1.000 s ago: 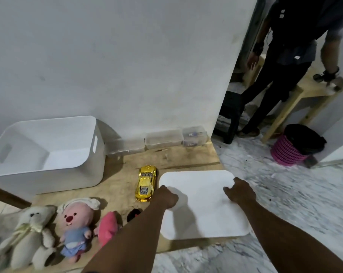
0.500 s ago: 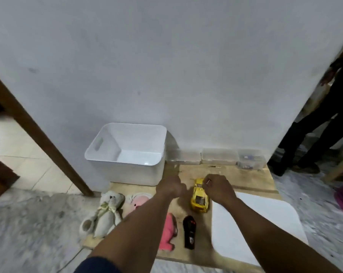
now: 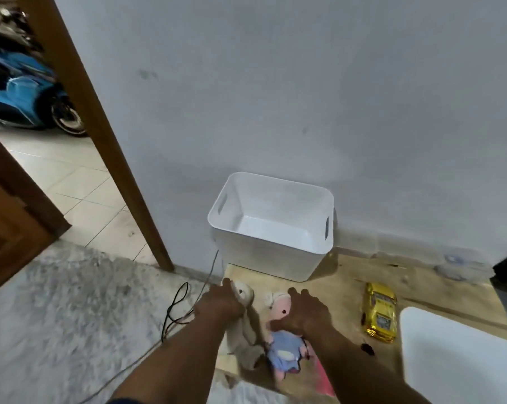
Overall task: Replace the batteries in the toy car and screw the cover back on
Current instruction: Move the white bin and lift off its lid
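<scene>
While both hands are busy with the plushies, the car [image 3: 379,312] sits untouched toward the right of the tabletop [image 3: 342,290], roof up, just left of the white board [image 3: 462,360] and well apart from either hand. Left hand [image 3: 220,301] has its fingers curled round the head of the bear [image 3: 242,293] at the left edge. Right hand [image 3: 302,312] has fingers curled over the pink doll [image 3: 278,306] right beside it. It's blurry, so can't say how tight.

Imo no battery step has started. What could go wrong: the plushies are soft, floppy fabric, so a quick yank could drag a limb over the small black thing [image 3: 367,349] near the front edge and flick it off. The car's glossy gold, hard and smooth, on wheels, so a bump from the right forearm could roll it.

Bin [image 3: 272,225] at the back is plain white plastic with rounded corners and slot handles. Tabletop's bare pale wood. A thin cable [image 3: 182,304] loops on the floor off the left edge, easy to snag.
</scene>
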Demonstrator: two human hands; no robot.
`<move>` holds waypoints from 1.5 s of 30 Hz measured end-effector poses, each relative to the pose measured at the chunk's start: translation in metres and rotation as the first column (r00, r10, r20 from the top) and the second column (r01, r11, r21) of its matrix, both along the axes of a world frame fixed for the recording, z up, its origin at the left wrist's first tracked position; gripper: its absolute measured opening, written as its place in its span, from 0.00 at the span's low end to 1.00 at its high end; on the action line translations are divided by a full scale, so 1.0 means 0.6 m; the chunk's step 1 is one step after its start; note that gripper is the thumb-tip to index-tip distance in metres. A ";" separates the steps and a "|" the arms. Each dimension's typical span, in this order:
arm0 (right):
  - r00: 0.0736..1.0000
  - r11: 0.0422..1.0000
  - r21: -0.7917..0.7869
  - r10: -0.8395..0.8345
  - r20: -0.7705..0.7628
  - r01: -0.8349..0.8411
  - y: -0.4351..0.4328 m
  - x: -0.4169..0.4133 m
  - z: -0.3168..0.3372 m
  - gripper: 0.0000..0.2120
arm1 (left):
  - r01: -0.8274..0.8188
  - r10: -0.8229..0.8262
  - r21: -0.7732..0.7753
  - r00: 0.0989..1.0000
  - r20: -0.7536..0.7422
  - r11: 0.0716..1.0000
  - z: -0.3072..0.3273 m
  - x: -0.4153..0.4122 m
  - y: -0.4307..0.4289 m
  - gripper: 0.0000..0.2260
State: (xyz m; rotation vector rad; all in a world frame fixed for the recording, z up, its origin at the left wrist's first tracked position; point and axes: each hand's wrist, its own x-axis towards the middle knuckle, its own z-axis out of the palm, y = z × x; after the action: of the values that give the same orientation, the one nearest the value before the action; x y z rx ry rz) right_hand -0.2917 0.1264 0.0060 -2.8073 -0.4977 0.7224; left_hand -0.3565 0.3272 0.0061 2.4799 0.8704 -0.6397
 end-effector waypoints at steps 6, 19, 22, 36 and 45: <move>0.997 0.992 0.107 -0.069 0.016 0.067 0.025 -0.017 -0.015 0.44 | -0.033 0.041 -0.139 0.998 0.054 0.990 -0.033 -0.009 0.001 0.52; 0.858 0.651 0.708 -0.167 0.485 -0.273 0.121 0.035 0.242 0.36 | 0.022 0.248 -0.450 0.810 0.532 0.893 0.267 0.078 0.155 0.31; 0.859 0.651 0.741 -0.277 0.431 -0.162 0.148 0.098 0.293 0.38 | 0.033 0.277 -0.460 0.760 0.588 0.887 0.320 0.140 0.162 0.27; 0.936 0.827 0.459 -0.349 -0.032 0.324 0.153 0.303 0.146 0.38 | -0.046 0.117 -0.289 0.965 0.235 0.956 0.164 0.358 0.127 0.53; 0.969 0.948 0.210 -0.247 0.000 0.241 0.159 0.342 0.081 0.35 | -0.037 0.075 -0.239 0.986 0.149 0.970 0.109 0.376 0.106 0.36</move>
State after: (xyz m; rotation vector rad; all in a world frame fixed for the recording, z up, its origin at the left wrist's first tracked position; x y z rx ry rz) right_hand -0.0863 0.2217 0.0546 -2.6208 -0.2084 0.5481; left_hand -0.1311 0.3906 0.0714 2.2501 0.7551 -0.4891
